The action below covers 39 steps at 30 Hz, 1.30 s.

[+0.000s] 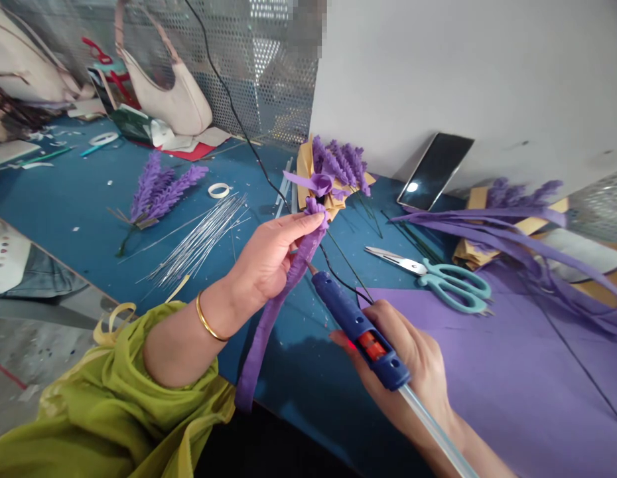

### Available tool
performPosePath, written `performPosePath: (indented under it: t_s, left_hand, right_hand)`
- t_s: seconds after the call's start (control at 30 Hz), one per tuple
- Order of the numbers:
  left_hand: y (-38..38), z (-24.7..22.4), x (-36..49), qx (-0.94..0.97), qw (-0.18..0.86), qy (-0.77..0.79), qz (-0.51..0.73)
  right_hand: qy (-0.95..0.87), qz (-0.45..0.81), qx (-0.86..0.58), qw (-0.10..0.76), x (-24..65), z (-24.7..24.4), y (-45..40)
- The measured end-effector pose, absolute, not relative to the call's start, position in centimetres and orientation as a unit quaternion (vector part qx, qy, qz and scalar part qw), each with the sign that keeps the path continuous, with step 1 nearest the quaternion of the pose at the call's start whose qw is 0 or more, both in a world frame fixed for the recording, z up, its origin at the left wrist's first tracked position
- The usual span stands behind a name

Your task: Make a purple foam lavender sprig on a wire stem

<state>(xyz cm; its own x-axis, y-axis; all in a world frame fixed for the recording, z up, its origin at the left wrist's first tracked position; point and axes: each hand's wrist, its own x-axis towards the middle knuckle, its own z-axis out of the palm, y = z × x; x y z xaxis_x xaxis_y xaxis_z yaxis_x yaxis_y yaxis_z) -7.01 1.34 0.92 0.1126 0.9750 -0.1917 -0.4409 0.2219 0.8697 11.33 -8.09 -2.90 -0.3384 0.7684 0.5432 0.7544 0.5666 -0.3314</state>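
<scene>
Left hand: the left hand is closed around a purple strip, thumb and fingertips pinching its gathered top end; a gold bangle sits on the wrist and a green sleeve covers the forearm.
Purple strip: it is held above the blue table in front of the person, its rolled top just in front of the finished flower bundle, the rest hanging down past the wrist to the table's near edge.
Right hand: the right hand is wrapped around a blue glue gun, fingers curled under the body; a clear glue stick sticks out of the back.
Glue gun: its nozzle points up-left and sits just beside the strip, below the left thumb; whether it touches cannot be told. Its black cord runs away across the table toward the mesh wall.
Near the hands: teal scissors lie at the edge of a purple sheet, right of the gun.
Farther back: a bunch of purple flowers wrapped in tan paper; a second loose purple bunch to the left; a fan of thin wires; a small roll of tape.
Right side: long purple strips and a dark phone leaning on the wall.
Back left: a pale handbag.
</scene>
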Motion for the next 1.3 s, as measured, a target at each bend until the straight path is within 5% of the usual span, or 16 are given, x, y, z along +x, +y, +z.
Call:
performPosePath:
  t_s: [1.07, 1.3]
  left_hand:
    - [1.5, 0.8, -7.0, 0.311, 0.675, 0.406, 0.533]
    - [2.0, 0.6, -7.2, 0.279, 0.645, 0.42, 0.574]
  right_hand:
    - [-0.819, 0.005, -0.478, 0.317, 11.4, -4.0, -8.2]
    - [-0.8, 0.036, -0.465, 0.376, 11.4, -3.2, -8.4]
